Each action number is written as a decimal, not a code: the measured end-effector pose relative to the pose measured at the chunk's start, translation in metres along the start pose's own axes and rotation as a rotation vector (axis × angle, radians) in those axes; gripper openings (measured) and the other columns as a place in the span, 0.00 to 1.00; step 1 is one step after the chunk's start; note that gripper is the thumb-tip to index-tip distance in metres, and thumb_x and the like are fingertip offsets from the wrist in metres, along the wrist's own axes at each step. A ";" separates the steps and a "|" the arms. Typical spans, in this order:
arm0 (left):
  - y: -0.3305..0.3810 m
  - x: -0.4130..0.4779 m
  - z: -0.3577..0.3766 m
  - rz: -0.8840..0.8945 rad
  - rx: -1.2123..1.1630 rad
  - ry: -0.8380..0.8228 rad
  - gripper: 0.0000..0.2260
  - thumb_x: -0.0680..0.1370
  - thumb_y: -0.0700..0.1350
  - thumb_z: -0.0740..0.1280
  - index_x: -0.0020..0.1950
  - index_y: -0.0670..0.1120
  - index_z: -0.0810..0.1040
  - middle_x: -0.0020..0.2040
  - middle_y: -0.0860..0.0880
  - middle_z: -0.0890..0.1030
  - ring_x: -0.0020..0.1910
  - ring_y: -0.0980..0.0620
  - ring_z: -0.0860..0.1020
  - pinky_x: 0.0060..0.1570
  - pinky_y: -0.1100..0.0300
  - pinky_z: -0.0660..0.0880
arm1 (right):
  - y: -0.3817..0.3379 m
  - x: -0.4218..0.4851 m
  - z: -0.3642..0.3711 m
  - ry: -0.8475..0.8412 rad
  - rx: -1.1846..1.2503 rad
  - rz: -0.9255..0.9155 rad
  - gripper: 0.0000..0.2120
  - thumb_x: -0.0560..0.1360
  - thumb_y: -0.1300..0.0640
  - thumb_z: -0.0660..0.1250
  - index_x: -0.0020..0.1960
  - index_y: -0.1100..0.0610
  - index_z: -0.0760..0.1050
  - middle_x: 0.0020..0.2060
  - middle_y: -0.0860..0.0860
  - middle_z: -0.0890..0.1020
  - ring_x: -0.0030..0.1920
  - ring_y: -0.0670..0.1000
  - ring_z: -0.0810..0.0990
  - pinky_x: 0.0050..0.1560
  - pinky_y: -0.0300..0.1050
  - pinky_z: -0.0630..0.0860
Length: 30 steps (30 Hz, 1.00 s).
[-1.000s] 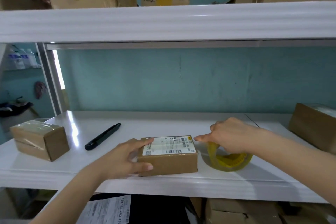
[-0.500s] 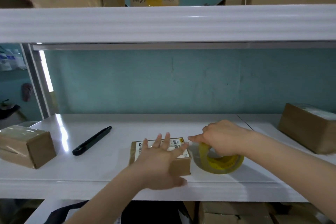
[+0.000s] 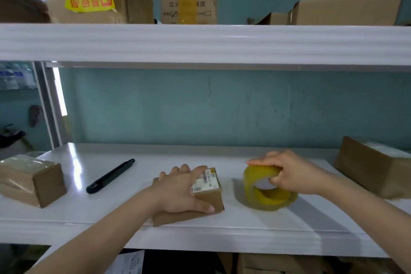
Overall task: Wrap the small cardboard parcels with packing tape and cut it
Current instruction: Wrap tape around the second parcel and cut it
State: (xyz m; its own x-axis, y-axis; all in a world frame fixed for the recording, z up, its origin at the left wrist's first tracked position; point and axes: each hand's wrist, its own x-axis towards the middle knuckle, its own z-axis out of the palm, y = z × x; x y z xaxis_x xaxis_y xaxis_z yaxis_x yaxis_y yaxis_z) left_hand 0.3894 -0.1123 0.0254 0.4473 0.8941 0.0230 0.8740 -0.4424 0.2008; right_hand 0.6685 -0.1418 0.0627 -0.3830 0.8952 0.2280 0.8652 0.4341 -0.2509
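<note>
At twelve o'clock a teal wall [image 3: 222, 107] faces me between the upper shelf [image 3: 200, 42] and the lower shelf [image 3: 222, 236]; daylight glares beside the grey upright [image 3: 47, 104] at ten o'clock.

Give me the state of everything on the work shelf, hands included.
Small brown cardboard parcel with white label: flat on white shelf, pressed from above.
Left hand: pressing on parcel top.
Yellow packing tape roll: on edge, gripped.
Right hand: gripping the roll, fingers through its core.
Black pen-shaped cutter: lying untouched.
Brown cardboard box at left: taped over.
</note>
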 end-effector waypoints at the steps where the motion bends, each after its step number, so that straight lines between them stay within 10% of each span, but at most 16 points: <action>1: -0.005 -0.002 -0.002 0.013 -0.088 0.023 0.43 0.61 0.74 0.65 0.71 0.69 0.48 0.64 0.52 0.67 0.66 0.48 0.64 0.65 0.48 0.62 | 0.000 0.000 -0.006 -0.003 -0.307 -0.041 0.30 0.72 0.59 0.61 0.67 0.32 0.62 0.47 0.44 0.76 0.42 0.48 0.74 0.41 0.39 0.68; 5: -0.015 -0.007 0.000 0.093 -0.517 0.256 0.39 0.52 0.75 0.69 0.60 0.80 0.56 0.60 0.57 0.69 0.64 0.54 0.68 0.67 0.52 0.66 | -0.006 0.001 -0.026 0.029 -0.576 -0.040 0.32 0.73 0.55 0.58 0.71 0.33 0.53 0.51 0.44 0.74 0.52 0.51 0.76 0.45 0.43 0.68; 10: 0.013 -0.010 0.021 0.266 -1.103 0.533 0.35 0.61 0.46 0.78 0.64 0.62 0.69 0.63 0.51 0.76 0.58 0.60 0.77 0.55 0.68 0.73 | -0.005 0.009 -0.049 0.093 -0.426 -0.057 0.33 0.73 0.56 0.59 0.66 0.25 0.53 0.45 0.44 0.73 0.47 0.48 0.74 0.48 0.44 0.74; 16: 0.018 -0.017 0.042 0.198 -1.274 0.615 0.37 0.60 0.54 0.75 0.64 0.70 0.63 0.56 0.50 0.79 0.52 0.55 0.81 0.47 0.62 0.78 | -0.027 0.020 -0.036 -0.049 -0.458 -0.075 0.37 0.71 0.65 0.54 0.69 0.29 0.56 0.45 0.46 0.72 0.42 0.47 0.68 0.40 0.44 0.70; 20: 0.007 -0.025 0.034 0.216 -1.070 0.475 0.40 0.67 0.53 0.74 0.67 0.71 0.50 0.62 0.57 0.73 0.55 0.65 0.77 0.48 0.69 0.75 | -0.036 0.023 -0.028 -0.092 -0.484 -0.092 0.36 0.72 0.65 0.54 0.70 0.32 0.56 0.45 0.45 0.70 0.42 0.47 0.67 0.36 0.42 0.66; 30: -0.004 -0.027 -0.035 0.322 0.021 0.520 0.40 0.65 0.68 0.63 0.73 0.52 0.60 0.63 0.57 0.68 0.63 0.58 0.67 0.63 0.64 0.64 | -0.045 0.022 -0.030 -0.110 -0.541 -0.079 0.36 0.71 0.65 0.54 0.71 0.34 0.57 0.44 0.46 0.70 0.41 0.48 0.66 0.29 0.37 0.60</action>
State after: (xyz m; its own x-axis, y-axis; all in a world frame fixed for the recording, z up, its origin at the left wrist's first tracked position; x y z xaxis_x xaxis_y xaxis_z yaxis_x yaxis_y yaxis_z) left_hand 0.3669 -0.1322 0.0583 0.5432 0.6293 0.5558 0.7161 -0.6928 0.0846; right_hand 0.6310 -0.1449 0.1067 -0.4600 0.8798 0.1198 0.8640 0.4124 0.2887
